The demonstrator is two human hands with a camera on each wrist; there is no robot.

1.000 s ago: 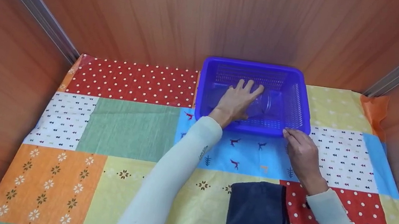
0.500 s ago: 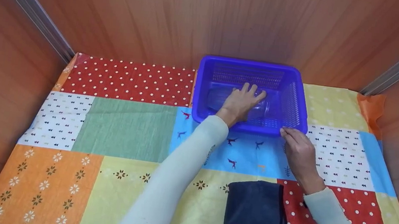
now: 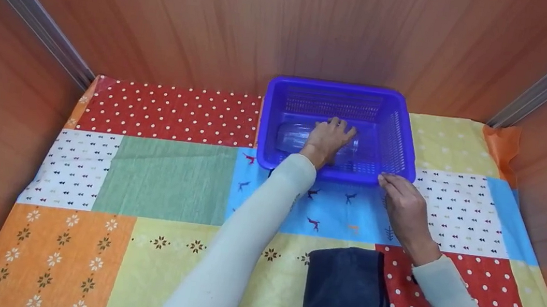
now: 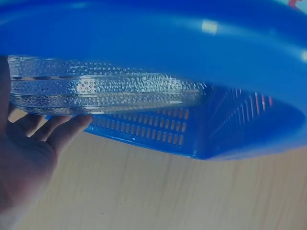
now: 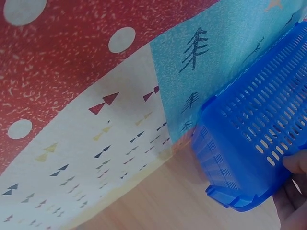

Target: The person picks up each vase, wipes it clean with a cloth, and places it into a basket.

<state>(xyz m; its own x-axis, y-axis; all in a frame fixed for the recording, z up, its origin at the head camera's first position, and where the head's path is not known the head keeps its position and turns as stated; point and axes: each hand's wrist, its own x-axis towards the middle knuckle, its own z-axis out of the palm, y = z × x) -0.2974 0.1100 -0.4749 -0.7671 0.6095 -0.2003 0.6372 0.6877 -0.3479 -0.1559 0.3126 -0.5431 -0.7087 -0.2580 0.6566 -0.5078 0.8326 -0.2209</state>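
A blue plastic basket (image 3: 407, 138) stands at the back of the patchwork tablecloth (image 3: 171, 177). Inside it a clear glass container (image 3: 292, 136) lies on its side. My left hand (image 3: 329, 137) reaches into the basket and grips this glass, fingers curled over it. The left wrist view shows the ribbed glass (image 4: 105, 88) against the palm and fingers (image 4: 62, 132), with the basket wall (image 4: 192, 28) behind. My right hand (image 3: 405, 206) holds the basket's near right rim between thumb and fingers. In the right wrist view a fingertip (image 5: 295, 163) lies on the basket's corner (image 5: 259, 134).
A folded dark cloth (image 3: 343, 290) with a green edge lies near the front, between my forearms. Wooden panels (image 3: 269, 17) close in the back and both sides, with metal strips at the corners. The tablecloth's left half shows coloured patches only.
My left hand's fingers, spread flat over the glass a second ago, have curled down round it. The right hand stays on the basket's rim.
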